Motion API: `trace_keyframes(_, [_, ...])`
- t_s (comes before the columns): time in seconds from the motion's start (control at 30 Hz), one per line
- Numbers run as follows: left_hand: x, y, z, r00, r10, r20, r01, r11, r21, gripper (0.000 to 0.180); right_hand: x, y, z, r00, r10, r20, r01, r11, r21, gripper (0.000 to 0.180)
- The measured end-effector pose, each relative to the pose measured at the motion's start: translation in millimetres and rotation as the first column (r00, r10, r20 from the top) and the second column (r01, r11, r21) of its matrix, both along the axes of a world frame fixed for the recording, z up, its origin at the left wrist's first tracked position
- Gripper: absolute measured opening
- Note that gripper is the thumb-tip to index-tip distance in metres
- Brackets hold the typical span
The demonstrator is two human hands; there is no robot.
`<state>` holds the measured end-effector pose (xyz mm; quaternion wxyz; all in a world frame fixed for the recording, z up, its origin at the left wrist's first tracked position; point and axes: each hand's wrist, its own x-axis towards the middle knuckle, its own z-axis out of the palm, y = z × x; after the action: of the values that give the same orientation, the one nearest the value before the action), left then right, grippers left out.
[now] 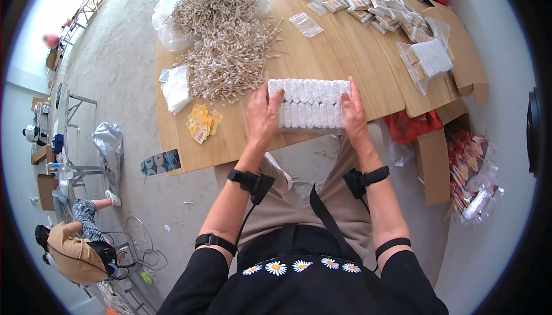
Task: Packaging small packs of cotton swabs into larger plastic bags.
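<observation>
At the table's near edge I hold a rectangular block of white cotton swab bundles (310, 105), packed tightly in two rows. My left hand (264, 112) grips its left end, with the thumb on top. The right end is clasped by my right hand (354, 113), its fingers along the side. The undersides of both hands are hidden. Left of the block lies a big loose heap of cotton swabs (230, 62) with pale brown sticks, partly spilling from a clear plastic bag (167, 34). Yellow printed cards (202, 124) and a stack of thin white bags (176, 90) lie beside the heap.
Many small swab packs (379, 7) are piled at the far right of the wooden table (333, 50). Another wrapped white block (432, 59) sits near the right edge. An open cardboard box (434, 165) stands below. A person (77, 252) sits at the far left.
</observation>
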<state>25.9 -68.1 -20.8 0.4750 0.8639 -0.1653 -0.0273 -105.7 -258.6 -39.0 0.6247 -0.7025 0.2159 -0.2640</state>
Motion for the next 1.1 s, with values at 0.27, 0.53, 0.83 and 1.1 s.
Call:
trace_keyframes(0.27, [1, 13, -18, 0.941, -0.144, -0.308, -0.061, 0.820, -0.569, 0.039, 15, 27, 19, 0.993, -0.121, 0.008, 0.112, 0.890, -0.442, 0.060])
trace_keyframes(0.53, [3, 16, -8, 0.997, 0.013, 0.075, -0.010, 0.999, -0.044, 0.048, 15, 8, 18, 0.968, -0.189, -0.165, 0.051, 0.793, -0.608, 0.061])
trace_keyframes(0.83, [-16, -27, 11, 0.772, -0.454, 0.444, 0.187, 0.830, 0.525, 0.064, 12, 40, 32, 0.931, -0.155, -0.332, -0.271, 0.319, -0.908, 0.059])
trace_keyframes(1.1, [-3, -19, 25, 0.819, -0.437, 0.372, 0.172, 0.805, 0.568, 0.064, 39, 27, 45, 0.898, -0.068, -0.435, -0.388, 0.347, -0.854, 0.058])
